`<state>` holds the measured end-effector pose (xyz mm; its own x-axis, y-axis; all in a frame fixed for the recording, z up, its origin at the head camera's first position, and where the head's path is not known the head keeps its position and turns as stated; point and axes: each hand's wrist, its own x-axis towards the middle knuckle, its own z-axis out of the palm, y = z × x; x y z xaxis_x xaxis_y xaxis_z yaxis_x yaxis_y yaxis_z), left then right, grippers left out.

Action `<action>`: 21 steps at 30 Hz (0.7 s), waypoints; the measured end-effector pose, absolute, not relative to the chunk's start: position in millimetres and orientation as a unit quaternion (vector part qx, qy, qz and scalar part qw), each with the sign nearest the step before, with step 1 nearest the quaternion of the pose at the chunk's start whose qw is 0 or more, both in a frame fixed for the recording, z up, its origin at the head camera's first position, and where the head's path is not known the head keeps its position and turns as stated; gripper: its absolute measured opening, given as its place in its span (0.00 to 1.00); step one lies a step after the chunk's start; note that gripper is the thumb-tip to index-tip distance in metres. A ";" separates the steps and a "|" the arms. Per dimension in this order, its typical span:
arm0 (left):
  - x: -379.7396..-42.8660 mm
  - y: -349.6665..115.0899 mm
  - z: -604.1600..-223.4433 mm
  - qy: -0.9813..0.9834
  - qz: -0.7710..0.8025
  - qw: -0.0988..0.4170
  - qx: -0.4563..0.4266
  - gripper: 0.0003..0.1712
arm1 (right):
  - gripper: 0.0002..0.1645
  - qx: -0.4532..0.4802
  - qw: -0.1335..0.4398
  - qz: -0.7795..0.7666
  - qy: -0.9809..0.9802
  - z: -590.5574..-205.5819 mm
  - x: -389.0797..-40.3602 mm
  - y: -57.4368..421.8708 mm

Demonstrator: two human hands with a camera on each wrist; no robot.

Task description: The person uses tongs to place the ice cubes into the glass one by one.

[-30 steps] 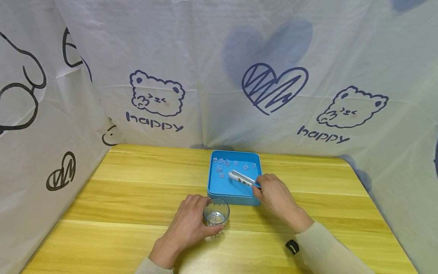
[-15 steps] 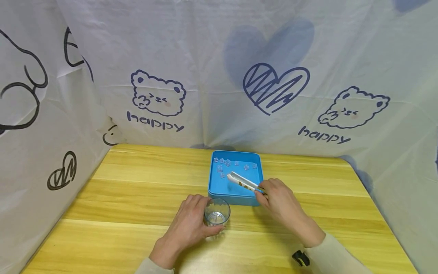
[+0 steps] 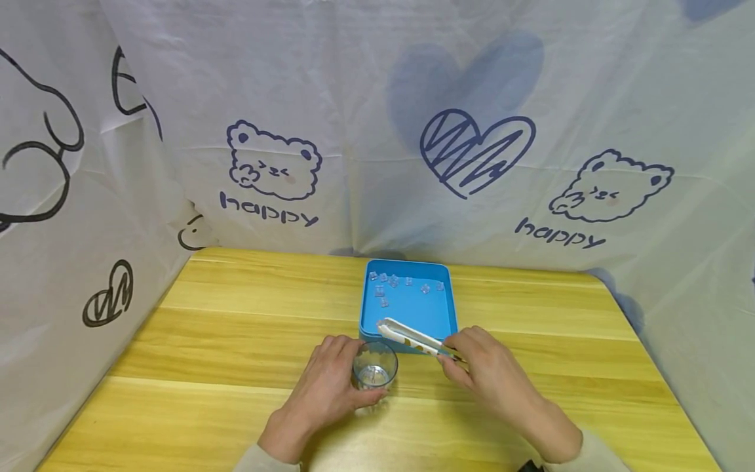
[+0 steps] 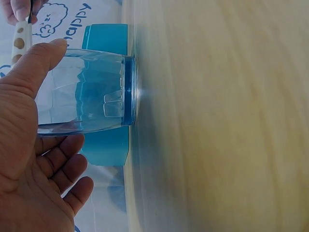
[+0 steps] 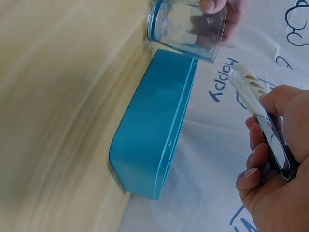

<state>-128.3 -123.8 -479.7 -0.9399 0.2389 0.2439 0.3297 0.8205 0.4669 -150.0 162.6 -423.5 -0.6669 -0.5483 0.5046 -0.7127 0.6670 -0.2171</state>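
Now, left to right. Left hand [image 3: 324,380] unchanged over the last second: at 9 o'clock of the drinking glass [image 3: 375,375], fingers bent around it at the glass's own width, holding it upright on the desk [image 3: 236,328]. Changed: the tongs [image 3: 407,339] have come back from over the middle of the tray [image 3: 421,311]; their tips now cross its front rim in the head view, at 12 o'clock of the glass and near it, raised above the tray in the right wrist view. Something pale shows at the tips, possibly a cube, but too small to confirm. Loose cubes [image 3: 393,280] look undisturbed, mostly between 10 and 2 o'clock in the tray. Right hand [image 3: 489,360], at 4 o'clock of the tray, has drawn back too; fingers curled snugly on the tongs' handle. Reading: work has shifted from tray floor to glass side.

Materials, same order. Glass: clear, faceted, tapering to a thick bluish base. Tongs: long white arms with brown-gold spots. Cubes: small, transparent, blocky. Tray: smooth blue, squarish, rounded corners, lipped rim. Desk: yellow, wood-grained.
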 end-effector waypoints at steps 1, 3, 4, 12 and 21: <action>-128.3 -123.7 -479.6 -0.950 -0.261 0.087 -0.149 0.44 | 0.09 0.361 0.203 0.205 -0.887 -424.2 -148.0 162.9; -128.3 -123.4 -479.5 -0.951 -0.259 0.088 -0.148 0.44 | 0.09 0.374 0.202 0.211 -0.880 -426.0 -144.8 162.9; -128.3 -123.3 -479.5 -0.951 -0.257 0.089 -0.148 0.44 | 0.09 0.379 0.202 0.213 -0.878 -427.1 -143.5 162.9; -128.3 -123.5 -479.6 -0.950 -0.255 0.095 -0.153 0.45 | 0.05 0.409 0.210 0.227 -0.859 -439.4 -139.4 162.1; -128.0 -124.1 -480.1 -0.950 -0.253 0.095 -0.153 0.44 | 0.10 0.418 0.217 0.236 -0.850 -450.2 -139.4 163.2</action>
